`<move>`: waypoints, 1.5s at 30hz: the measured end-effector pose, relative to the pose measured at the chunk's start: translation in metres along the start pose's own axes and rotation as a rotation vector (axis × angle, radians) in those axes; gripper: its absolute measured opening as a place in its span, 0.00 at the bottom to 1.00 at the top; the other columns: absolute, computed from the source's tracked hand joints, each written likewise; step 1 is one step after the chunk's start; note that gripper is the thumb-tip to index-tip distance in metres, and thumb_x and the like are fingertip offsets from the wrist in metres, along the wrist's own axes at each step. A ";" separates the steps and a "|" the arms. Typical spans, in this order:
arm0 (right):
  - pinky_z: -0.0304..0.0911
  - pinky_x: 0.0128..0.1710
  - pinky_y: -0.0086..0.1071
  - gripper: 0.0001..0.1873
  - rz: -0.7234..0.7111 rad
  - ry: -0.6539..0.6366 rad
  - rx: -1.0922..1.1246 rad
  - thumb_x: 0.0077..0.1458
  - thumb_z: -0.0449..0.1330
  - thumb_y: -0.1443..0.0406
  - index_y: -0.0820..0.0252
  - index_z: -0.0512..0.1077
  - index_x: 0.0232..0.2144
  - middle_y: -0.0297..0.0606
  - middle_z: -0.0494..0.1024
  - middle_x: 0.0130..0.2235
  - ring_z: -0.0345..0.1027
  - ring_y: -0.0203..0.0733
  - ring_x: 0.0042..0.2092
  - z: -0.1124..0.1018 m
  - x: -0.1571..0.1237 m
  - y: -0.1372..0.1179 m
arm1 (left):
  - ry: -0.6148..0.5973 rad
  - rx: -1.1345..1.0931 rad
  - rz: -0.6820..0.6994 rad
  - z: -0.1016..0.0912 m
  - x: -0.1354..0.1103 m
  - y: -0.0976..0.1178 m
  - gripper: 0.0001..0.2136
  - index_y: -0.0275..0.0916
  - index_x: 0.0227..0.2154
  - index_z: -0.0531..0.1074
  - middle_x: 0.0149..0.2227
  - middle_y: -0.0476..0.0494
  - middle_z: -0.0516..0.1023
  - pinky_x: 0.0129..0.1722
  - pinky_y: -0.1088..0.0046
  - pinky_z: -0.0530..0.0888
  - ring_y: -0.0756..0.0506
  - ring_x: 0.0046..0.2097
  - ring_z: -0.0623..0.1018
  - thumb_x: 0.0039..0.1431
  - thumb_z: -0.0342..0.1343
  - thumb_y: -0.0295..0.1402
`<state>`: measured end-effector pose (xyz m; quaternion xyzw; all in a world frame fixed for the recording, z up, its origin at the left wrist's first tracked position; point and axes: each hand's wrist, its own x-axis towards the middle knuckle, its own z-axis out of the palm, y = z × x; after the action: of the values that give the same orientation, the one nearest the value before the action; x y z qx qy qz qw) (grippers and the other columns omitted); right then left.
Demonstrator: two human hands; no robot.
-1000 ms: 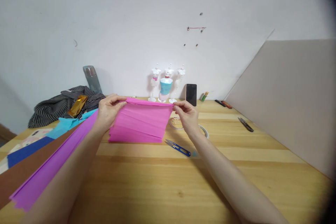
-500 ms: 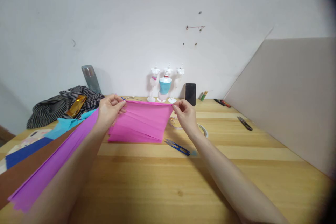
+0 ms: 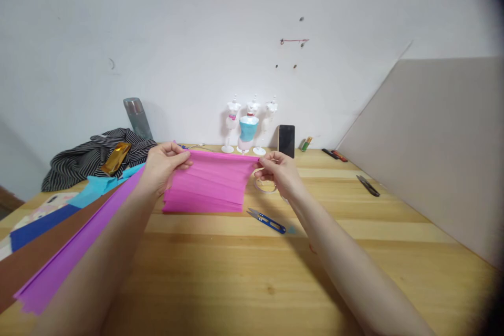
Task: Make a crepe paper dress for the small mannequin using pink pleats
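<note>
A sheet of bright pink crepe paper point(image 3: 210, 184) is stretched between my two hands, its folded upper edge level and its lower part hanging to the tabletop. My left hand point(image 3: 167, 165) pinches the top left corner between thumb and fingers. At the top right corner, my right hand point(image 3: 279, 170) grips the same edge between thumb and forefinger, its other fingers loosely curled below. Blue thread snips point(image 3: 266, 220) lie just below and right of the paper. A roll of clear tape or wire point(image 3: 265, 187) is partly hidden behind my right hand.
Three small dress forms point(image 3: 249, 128) stand by the wall beside a phone point(image 3: 286, 140). At left are a striped cloth point(image 3: 94, 155), a bottle point(image 3: 137, 117), a gold packet point(image 3: 116, 158) and purple point(image 3: 86, 244), brown and blue sheets. Black snips point(image 3: 368, 186) lie at right.
Both hands keep hold of the top edge. The hanging folds of the pink paper have shifted to lie more level, and my right hand's lower fingers have come into view beneath the edge.
</note>
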<state>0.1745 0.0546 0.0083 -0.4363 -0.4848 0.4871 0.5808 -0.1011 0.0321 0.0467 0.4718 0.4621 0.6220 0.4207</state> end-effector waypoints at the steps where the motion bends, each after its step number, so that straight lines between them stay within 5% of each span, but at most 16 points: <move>1: 0.65 0.18 0.25 0.18 0.006 -0.006 0.033 0.37 0.71 0.59 0.59 0.65 0.22 0.38 0.80 0.25 0.73 0.37 0.22 -0.001 0.000 0.000 | -0.010 -0.013 0.000 0.000 -0.001 0.001 0.13 0.35 0.21 0.69 0.19 0.48 0.76 0.26 0.78 0.74 0.50 0.23 0.78 0.36 0.69 0.31; 14: 0.66 0.23 0.26 0.16 -0.062 -0.015 0.134 0.33 0.72 0.65 0.60 0.66 0.13 0.34 0.75 0.19 0.70 0.34 0.22 -0.003 0.002 0.003 | -0.037 -0.124 -0.049 -0.003 -0.001 0.009 0.12 0.35 0.18 0.68 0.18 0.46 0.77 0.28 0.81 0.75 0.50 0.24 0.79 0.33 0.68 0.27; 21: 0.59 0.19 0.25 0.14 -0.044 -0.003 0.128 0.33 0.70 0.66 0.60 0.66 0.12 0.34 0.74 0.16 0.64 0.31 0.19 -0.003 0.002 0.001 | -0.060 -0.096 -0.037 -0.002 -0.002 0.010 0.12 0.34 0.18 0.68 0.18 0.44 0.78 0.27 0.81 0.75 0.50 0.24 0.79 0.35 0.68 0.27; 45: 0.63 0.23 0.28 0.14 -0.132 0.013 0.084 0.33 0.72 0.65 0.59 0.68 0.14 0.34 0.75 0.18 0.67 0.34 0.21 -0.005 0.006 0.005 | -0.073 -0.127 0.025 -0.003 -0.003 0.013 0.12 0.34 0.15 0.69 0.17 0.49 0.74 0.25 0.82 0.70 0.54 0.21 0.73 0.30 0.69 0.25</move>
<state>0.1787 0.0611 0.0031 -0.3817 -0.4878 0.4649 0.6326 -0.1043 0.0260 0.0586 0.4722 0.4000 0.6376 0.4588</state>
